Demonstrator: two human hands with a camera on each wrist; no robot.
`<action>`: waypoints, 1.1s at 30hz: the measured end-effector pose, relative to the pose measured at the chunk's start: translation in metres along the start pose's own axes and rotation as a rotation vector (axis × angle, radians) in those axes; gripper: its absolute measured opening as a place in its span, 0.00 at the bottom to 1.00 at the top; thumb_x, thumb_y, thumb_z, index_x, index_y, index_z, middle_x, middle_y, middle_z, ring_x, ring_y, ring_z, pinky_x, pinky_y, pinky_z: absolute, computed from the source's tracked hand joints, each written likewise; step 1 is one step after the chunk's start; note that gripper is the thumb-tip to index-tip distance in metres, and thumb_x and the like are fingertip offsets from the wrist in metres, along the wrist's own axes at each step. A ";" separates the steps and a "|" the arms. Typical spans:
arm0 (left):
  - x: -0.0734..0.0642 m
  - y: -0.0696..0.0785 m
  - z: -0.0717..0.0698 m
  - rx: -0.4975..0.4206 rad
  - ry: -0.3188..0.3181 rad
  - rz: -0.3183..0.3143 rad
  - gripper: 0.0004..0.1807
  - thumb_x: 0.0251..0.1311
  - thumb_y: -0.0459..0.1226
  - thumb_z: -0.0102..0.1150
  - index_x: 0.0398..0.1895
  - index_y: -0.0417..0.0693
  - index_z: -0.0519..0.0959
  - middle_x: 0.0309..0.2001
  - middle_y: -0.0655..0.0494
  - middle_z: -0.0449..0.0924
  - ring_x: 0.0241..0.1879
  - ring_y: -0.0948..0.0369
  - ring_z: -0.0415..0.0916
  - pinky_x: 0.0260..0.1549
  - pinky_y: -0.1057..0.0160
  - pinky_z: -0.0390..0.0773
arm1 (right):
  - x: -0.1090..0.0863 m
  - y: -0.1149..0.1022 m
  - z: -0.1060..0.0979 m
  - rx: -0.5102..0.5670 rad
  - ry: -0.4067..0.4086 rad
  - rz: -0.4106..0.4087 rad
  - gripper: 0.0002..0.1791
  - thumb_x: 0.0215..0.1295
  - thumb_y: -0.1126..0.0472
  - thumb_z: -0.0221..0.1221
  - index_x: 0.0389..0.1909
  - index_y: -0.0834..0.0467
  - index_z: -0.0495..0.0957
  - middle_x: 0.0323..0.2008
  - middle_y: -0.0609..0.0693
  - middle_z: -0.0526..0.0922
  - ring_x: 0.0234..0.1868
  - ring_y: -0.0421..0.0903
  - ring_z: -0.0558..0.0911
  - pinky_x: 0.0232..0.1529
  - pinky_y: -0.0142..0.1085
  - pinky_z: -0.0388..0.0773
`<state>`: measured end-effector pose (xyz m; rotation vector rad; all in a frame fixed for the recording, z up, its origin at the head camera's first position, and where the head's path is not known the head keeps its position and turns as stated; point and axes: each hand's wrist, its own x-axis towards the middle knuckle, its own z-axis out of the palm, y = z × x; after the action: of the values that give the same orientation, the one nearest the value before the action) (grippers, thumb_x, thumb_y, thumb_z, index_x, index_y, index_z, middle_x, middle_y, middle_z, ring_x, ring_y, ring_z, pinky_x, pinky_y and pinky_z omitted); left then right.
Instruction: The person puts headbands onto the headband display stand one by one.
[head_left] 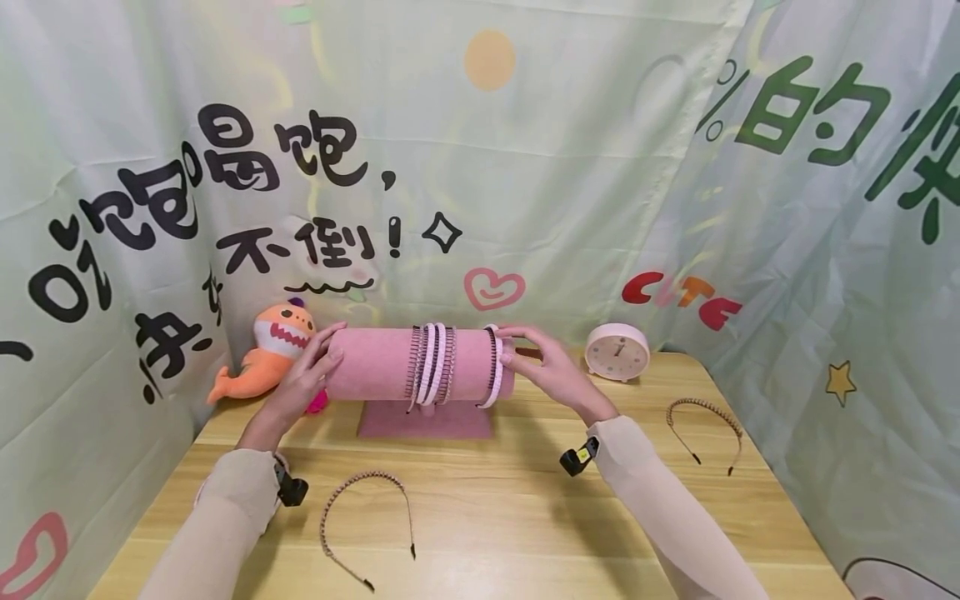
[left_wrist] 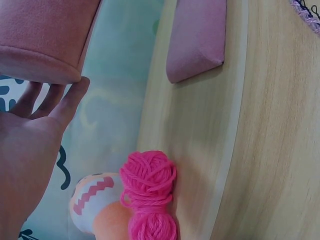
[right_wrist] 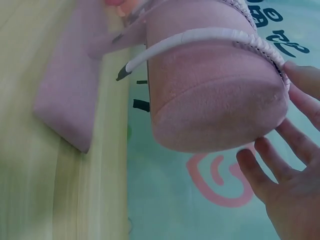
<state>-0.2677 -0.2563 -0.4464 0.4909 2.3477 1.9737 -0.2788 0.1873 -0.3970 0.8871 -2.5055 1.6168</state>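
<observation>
Fingers nearly straight, a person's left hand (head_left: 300, 379) rests against one end of a pink display stand (head_left: 375, 362), while the right hand (head_left: 555, 372), loosely spread, touches a white headband (head_left: 497, 379) near the other; neither appears to grip, the paired contact perhaps steadying the roll. More headbands (head_left: 429, 367) straddle its middle, the raised roll letting their tips hang free. Around it on the wooden table (head_left: 487, 517) are two braided headbands (head_left: 701, 403), pink yarn (left_wrist: 150, 195), an orange plush shark (head_left: 273, 365) and a clock (head_left: 617, 352).
</observation>
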 end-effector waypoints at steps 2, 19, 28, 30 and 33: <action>0.000 0.000 0.000 0.001 0.000 -0.002 0.34 0.89 0.48 0.42 0.90 0.58 0.48 0.87 0.43 0.45 0.85 0.42 0.46 0.80 0.30 0.47 | 0.003 -0.001 0.002 -0.040 0.004 -0.011 0.22 0.79 0.54 0.67 0.70 0.48 0.81 0.75 0.48 0.78 0.78 0.52 0.72 0.80 0.59 0.67; 0.003 0.000 0.000 0.006 -0.001 0.001 0.34 0.89 0.48 0.42 0.90 0.58 0.48 0.86 0.43 0.47 0.85 0.44 0.47 0.83 0.43 0.52 | 0.019 -0.011 0.021 -0.183 0.002 -0.054 0.22 0.75 0.46 0.70 0.67 0.41 0.83 0.71 0.43 0.81 0.76 0.50 0.74 0.80 0.58 0.64; 0.001 -0.001 0.000 -0.001 0.002 -0.001 0.34 0.88 0.48 0.42 0.90 0.57 0.48 0.87 0.43 0.46 0.85 0.44 0.47 0.78 0.67 0.62 | 0.027 -0.015 0.032 -0.194 -0.006 -0.091 0.22 0.75 0.48 0.70 0.66 0.42 0.84 0.70 0.43 0.82 0.74 0.49 0.74 0.78 0.58 0.66; 0.001 -0.001 0.000 -0.006 0.004 0.000 0.34 0.88 0.48 0.42 0.90 0.57 0.48 0.87 0.44 0.46 0.85 0.44 0.47 0.71 0.76 0.65 | 0.028 -0.016 0.034 -0.203 -0.006 -0.095 0.22 0.74 0.48 0.71 0.66 0.42 0.84 0.70 0.43 0.82 0.74 0.49 0.74 0.79 0.59 0.65; 0.001 -0.001 0.000 -0.011 0.005 0.003 0.34 0.88 0.48 0.43 0.90 0.57 0.49 0.87 0.43 0.46 0.84 0.45 0.48 0.64 0.81 0.66 | 0.029 -0.017 0.037 -0.216 -0.006 -0.098 0.22 0.74 0.48 0.71 0.66 0.42 0.84 0.71 0.43 0.82 0.74 0.49 0.74 0.78 0.59 0.65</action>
<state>-0.2690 -0.2559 -0.4475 0.4905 2.3392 1.9901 -0.2852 0.1381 -0.3903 0.9706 -2.5341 1.2871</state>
